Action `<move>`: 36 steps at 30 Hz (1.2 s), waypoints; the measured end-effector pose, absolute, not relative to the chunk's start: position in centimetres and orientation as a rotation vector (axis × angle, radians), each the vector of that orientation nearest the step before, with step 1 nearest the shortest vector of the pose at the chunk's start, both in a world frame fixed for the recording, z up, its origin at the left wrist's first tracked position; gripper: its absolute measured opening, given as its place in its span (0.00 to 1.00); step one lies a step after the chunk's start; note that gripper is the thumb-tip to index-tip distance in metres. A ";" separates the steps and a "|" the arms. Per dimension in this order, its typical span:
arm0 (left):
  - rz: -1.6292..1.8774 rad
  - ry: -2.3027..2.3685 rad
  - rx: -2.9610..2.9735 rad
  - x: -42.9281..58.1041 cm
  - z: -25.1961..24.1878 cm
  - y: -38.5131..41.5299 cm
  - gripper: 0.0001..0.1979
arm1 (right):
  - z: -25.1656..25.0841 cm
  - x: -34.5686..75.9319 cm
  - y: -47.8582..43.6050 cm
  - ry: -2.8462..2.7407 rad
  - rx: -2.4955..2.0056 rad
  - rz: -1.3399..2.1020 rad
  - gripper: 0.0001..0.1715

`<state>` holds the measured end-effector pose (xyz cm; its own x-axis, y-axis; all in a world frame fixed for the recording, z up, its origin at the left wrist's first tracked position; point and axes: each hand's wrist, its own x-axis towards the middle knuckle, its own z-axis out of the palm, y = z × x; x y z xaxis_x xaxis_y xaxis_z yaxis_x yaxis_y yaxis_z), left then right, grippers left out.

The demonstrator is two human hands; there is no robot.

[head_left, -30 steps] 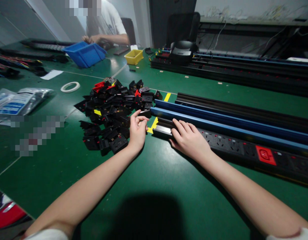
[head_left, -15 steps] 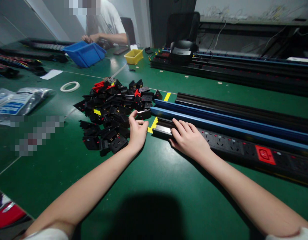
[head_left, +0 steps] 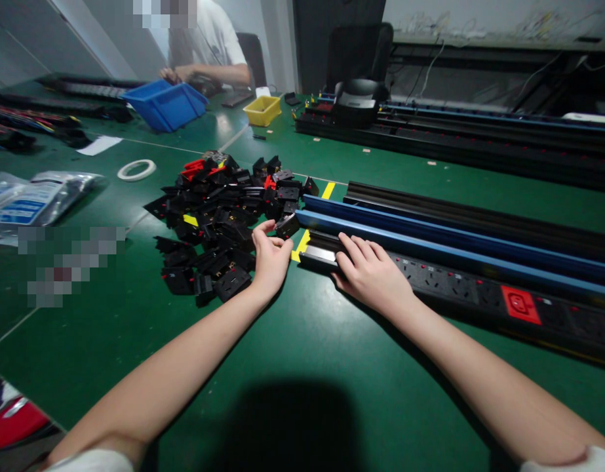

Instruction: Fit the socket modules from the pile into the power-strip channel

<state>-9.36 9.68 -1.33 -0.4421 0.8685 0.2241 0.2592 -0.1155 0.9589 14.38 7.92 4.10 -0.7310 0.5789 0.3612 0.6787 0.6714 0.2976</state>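
Observation:
My left hand (head_left: 271, 263) has its fingertips closed on a small black socket module (head_left: 288, 227), tilted at the right edge of a pile of loose socket modules (head_left: 223, 226). My fingers partly cover that module. Beside it, my right hand (head_left: 375, 274) grips the left part of a long black power strip (head_left: 444, 283), fingers over the top and thumb along the near side. Several sockets sit in the strip to the right of my hand, among them a red socket (head_left: 521, 304). An open channel with a shiny strip shows at its left end.
Blue rails (head_left: 430, 246) and a black rail (head_left: 381, 195) lie behind the strip. Yellow tape (head_left: 328, 191) marks the green table. Farther back are a tape roll (head_left: 136, 170), a blue bin (head_left: 167, 108), a yellow bin (head_left: 263, 111) and a seated person (head_left: 211, 46).
The socket module at my left fingertips has turned and tilted, showing more of its face. My right hand stays in place on the power strip.

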 end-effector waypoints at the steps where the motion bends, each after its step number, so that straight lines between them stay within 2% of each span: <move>1: 1.586 1.668 1.239 -9.4 -1.3 9.7 0.24 | 4.1 14.4 7.9 -2.651 -1.012 -0.614 0.17; 8: 1.564 1.704 1.220 -9.8 -1.2 10.2 0.26 | 4.1 14.4 7.9 -2.651 -1.006 -0.619 0.17; 21: 1.483 1.758 1.217 -9.6 -0.9 10.6 0.22 | 4.1 14.3 7.9 -2.646 -1.007 -0.597 0.16; 26: 1.476 1.737 1.241 -9.5 -0.5 10.3 0.23 | 4.1 14.3 7.9 -2.644 -1.005 -0.619 0.17; 36: 1.605 1.667 1.313 -9.3 -0.6 10.4 0.20 | 4.2 14.3 7.8 -2.651 -1.006 -0.570 0.16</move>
<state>-9.35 10.35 -0.56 -0.4269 0.8625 0.2717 0.3040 -0.1461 0.9414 14.34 7.82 4.16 -0.7311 0.5789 0.3610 0.6761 0.6855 0.2700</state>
